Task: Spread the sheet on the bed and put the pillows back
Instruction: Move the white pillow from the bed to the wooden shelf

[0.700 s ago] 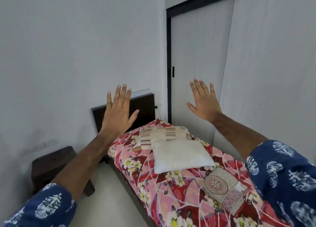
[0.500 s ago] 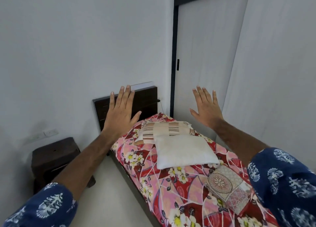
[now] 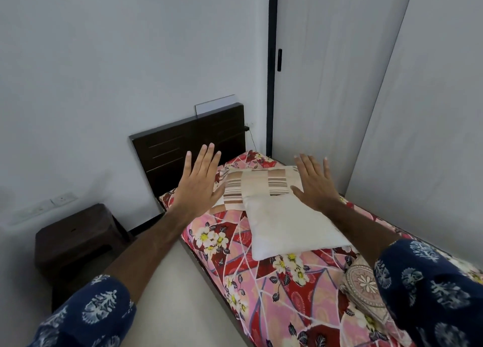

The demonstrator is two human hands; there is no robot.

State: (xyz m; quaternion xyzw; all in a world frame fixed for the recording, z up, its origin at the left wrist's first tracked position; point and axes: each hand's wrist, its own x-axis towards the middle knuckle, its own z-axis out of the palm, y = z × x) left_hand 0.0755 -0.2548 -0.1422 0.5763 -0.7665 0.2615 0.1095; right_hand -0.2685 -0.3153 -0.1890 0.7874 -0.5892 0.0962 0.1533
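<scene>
A pink and red floral sheet point(image 3: 264, 291) covers the narrow bed. A striped beige pillow point(image 3: 257, 184) lies at the head end, and a plain white pillow point(image 3: 287, 223) overlaps its near edge. A folded patterned cloth point(image 3: 363, 286) rests on the sheet at the right, partly behind my right sleeve. My left hand point(image 3: 200, 181) is held up with fingers spread, in front of the striped pillow's left end. My right hand point(image 3: 315, 183) is spread the same way over the pillows' right side. Both hands hold nothing.
A dark wooden headboard point(image 3: 183, 147) stands against the white wall. A dark stool point(image 3: 78, 236) sits on the floor left of the bed. White wardrobe doors point(image 3: 339, 85) run along the bed's right side. A strip of pale floor point(image 3: 167, 307) lies between stool and bed.
Both open hands have dropped from in front of the wall down to pillow level, and the view has tilted downward toward the bed.
</scene>
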